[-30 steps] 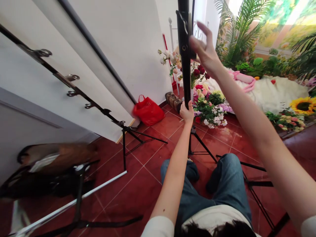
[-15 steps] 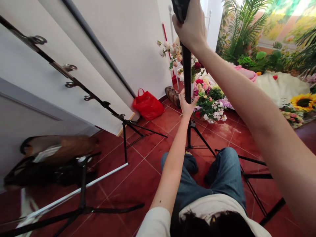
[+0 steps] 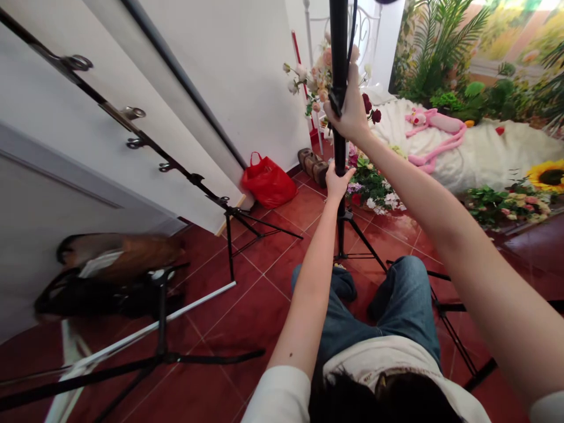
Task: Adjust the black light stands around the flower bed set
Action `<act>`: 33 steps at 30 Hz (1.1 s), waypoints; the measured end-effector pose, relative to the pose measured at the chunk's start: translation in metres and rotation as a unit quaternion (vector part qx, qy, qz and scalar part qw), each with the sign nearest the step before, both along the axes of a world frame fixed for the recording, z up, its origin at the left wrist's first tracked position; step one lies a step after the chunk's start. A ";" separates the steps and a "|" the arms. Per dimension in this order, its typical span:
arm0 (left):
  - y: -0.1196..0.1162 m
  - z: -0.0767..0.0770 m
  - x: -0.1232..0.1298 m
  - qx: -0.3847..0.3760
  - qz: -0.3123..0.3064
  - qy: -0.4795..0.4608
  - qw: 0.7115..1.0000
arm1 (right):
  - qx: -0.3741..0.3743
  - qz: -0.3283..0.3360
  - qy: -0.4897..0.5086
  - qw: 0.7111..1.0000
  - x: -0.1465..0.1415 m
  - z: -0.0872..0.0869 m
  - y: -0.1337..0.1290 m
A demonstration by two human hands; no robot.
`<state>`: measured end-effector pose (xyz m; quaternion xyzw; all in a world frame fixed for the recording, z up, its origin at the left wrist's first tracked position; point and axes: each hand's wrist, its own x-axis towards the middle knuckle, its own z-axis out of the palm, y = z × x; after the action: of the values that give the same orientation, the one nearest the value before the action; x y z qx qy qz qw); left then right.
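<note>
A black light stand rises upright in front of me, its legs spread on the floor near my feet. My left hand is closed round the lower part of its pole, thumb pointing to the right. Higher up, my right hand grips the same pole by a dark collar with a knob, its fingers partly hidden behind the pole. A thin black cable hangs along the upper pole. The top of the stand lies outside the view.
Left are a clipped backdrop stand, a red bag, a white rod and a blurred black stand. Flowers and a white-draped bed with a pink plush toy lie right, beside more black stand legs.
My right hand has come down the pole from the black part near the top to the collar, closer to my left hand. My left hand stays low on the pole.
</note>
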<state>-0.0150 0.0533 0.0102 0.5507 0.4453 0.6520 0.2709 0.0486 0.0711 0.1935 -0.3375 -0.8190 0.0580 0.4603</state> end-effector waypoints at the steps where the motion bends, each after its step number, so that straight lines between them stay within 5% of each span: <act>1: 0.000 0.000 0.000 0.002 0.000 -0.001 1.000 | 0.001 -0.040 0.014 0.999 -0.002 -0.014 0.000; 5: 0.004 -0.001 0.000 0.012 0.009 -0.012 1.000 | -0.037 -0.109 0.066 0.991 -0.012 -0.070 -0.005; 8: 0.007 -0.003 0.000 0.009 0.012 -0.027 1.000 | -0.023 -0.094 0.101 0.990 -0.013 -0.094 -0.009; 21: 0.006 -0.003 -0.002 0.011 0.011 -0.004 1.000 | -0.015 -0.006 0.029 0.999 0.011 -0.087 -0.004; 26: 0.001 0.000 0.000 0.011 0.014 -0.009 1.000 | -0.029 0.035 -0.014 0.999 0.040 -0.082 -0.017; 33: -0.004 0.002 0.003 0.020 0.022 -0.027 0.999 | -0.087 0.037 -0.118 0.988 0.104 -0.122 -0.023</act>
<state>-0.0116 0.0498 0.0117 0.5280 0.4366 0.6814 0.2574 0.1521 0.0479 0.0713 -0.3499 -0.8715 0.1061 0.3267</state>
